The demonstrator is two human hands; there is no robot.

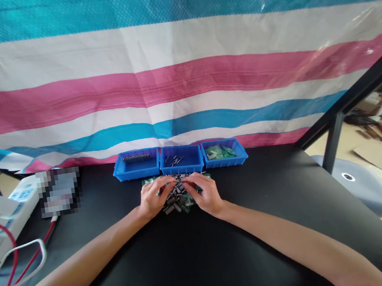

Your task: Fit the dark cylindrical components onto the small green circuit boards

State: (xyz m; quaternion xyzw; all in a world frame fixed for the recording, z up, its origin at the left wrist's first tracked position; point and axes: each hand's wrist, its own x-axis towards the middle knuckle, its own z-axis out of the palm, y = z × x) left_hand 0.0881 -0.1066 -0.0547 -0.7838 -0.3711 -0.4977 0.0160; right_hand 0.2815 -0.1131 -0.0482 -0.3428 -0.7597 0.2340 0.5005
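Whether my left hand (153,197) and right hand (206,193) pinch something, I cannot tell; cylinders (169,209) seem light, hard, best held mid-length.

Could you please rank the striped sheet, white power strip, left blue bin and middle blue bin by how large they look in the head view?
1. Striped sheet
2. White power strip
3. Left blue bin and middle blue bin: too alike to rank

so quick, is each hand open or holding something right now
Left hand: curled at the pile of small parts; any hold cannot be told.
Right hand: curled at the same pile; grip also unclear.
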